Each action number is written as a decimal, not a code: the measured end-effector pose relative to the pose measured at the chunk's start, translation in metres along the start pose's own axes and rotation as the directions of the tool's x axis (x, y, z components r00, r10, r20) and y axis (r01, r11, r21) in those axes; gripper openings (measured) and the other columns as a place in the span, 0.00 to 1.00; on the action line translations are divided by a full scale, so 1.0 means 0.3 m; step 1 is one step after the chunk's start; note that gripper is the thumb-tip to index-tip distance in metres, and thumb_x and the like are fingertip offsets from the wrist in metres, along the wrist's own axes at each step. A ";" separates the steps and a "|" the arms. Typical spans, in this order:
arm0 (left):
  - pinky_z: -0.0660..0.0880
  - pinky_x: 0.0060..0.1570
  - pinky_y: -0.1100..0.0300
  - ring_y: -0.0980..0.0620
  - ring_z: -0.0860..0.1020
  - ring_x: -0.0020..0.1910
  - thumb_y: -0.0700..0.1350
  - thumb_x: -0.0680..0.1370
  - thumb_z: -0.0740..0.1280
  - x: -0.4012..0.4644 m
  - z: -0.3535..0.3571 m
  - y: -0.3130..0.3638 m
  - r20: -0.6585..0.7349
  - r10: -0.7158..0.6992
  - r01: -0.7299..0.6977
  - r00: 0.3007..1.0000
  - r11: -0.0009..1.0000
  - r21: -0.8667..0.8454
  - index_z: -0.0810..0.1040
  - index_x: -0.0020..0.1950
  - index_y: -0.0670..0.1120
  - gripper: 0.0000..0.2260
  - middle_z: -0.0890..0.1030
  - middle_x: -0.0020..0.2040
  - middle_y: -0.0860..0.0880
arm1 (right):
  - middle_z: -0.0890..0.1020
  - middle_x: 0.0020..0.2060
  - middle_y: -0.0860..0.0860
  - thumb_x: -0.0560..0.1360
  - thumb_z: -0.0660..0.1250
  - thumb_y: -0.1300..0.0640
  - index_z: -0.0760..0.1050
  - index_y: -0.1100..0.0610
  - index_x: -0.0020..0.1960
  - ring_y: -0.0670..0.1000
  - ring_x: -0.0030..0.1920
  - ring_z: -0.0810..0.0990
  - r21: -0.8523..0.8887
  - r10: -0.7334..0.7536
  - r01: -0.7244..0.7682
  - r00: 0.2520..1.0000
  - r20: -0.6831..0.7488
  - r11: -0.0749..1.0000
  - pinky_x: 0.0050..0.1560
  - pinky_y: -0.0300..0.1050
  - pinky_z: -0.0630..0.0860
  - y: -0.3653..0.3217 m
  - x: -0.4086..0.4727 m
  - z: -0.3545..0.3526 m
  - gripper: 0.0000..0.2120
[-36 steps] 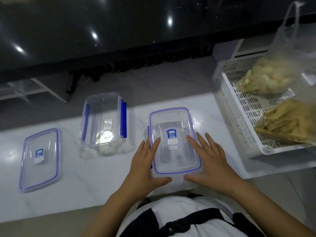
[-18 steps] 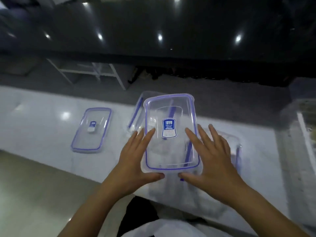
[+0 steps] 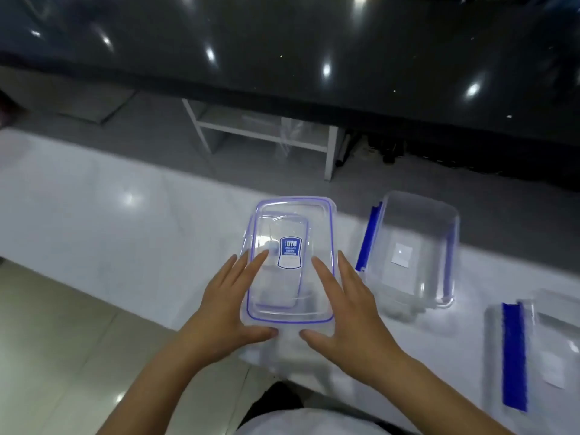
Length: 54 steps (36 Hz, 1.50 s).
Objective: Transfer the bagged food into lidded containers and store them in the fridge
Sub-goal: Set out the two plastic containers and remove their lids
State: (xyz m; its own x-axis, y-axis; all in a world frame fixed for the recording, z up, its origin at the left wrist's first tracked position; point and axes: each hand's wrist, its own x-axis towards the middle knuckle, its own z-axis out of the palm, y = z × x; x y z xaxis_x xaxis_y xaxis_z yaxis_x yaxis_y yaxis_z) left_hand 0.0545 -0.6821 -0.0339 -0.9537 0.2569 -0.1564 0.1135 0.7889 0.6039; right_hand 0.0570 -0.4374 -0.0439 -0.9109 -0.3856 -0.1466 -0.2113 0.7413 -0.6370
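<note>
While my left hand (image 3: 229,312) and right hand (image 3: 345,315) flank the lid (image 3: 292,287), my fingers lie nearly straight along its long sides and my thumbs meet under its near edge, so I grip it between both palms. Through the clear plastic I see a second lid (image 3: 279,227) right beneath; whether the two touch I cannot tell. Both sit over the white counter (image 3: 125,221), close to its near edge, where the beige floor (image 3: 47,340) begins. Left of my hands the counter runs bare and wide. Just right stands an uncovered box (image 3: 411,252) with blue clips, apart from my right hand. Further right, near the frame's edge, a second box (image 3: 539,356) lies blurred.
</note>
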 end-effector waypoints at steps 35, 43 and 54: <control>0.63 0.74 0.49 0.49 0.59 0.77 0.74 0.59 0.63 0.160 0.015 -0.335 0.130 -0.013 -0.012 0.991 0.981 0.194 0.43 0.80 0.61 0.55 0.58 0.80 0.53 | 0.43 0.81 0.46 0.68 0.66 0.30 0.32 0.34 0.77 0.52 0.80 0.37 -0.162 0.272 -0.263 0.962 0.031 0.951 0.76 0.51 0.38 -0.011 0.209 0.256 0.52; 0.52 0.77 0.45 0.43 0.44 0.81 0.75 0.60 0.71 0.172 -0.016 -0.306 0.223 -0.057 0.002 0.973 0.971 0.239 0.32 0.77 0.66 0.59 0.42 0.83 0.47 | 0.44 0.81 0.44 0.71 0.69 0.33 0.39 0.34 0.78 0.51 0.80 0.40 -0.038 0.330 -0.327 0.940 0.093 0.944 0.78 0.57 0.43 -0.073 0.136 0.164 0.49; 0.42 0.77 0.46 0.54 0.31 0.78 0.80 0.61 0.54 0.249 0.127 0.211 0.320 0.368 -0.406 0.873 0.912 0.060 0.30 0.69 0.77 0.44 0.27 0.75 0.63 | 0.42 0.72 0.25 0.73 0.63 0.29 0.41 0.16 0.65 0.37 0.77 0.38 0.171 0.617 -0.594 0.741 -0.266 0.786 0.76 0.48 0.43 -0.073 -0.440 -0.109 0.34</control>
State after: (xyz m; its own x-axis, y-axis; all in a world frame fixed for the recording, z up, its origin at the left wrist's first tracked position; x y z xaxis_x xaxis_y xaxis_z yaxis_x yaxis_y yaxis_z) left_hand 0.0010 -0.5917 -0.0373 -0.7015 0.6934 -0.1647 0.5080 0.6485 0.5669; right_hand 0.1703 -0.3849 0.0141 -0.8992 0.3181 -0.3005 0.4355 0.7178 -0.5432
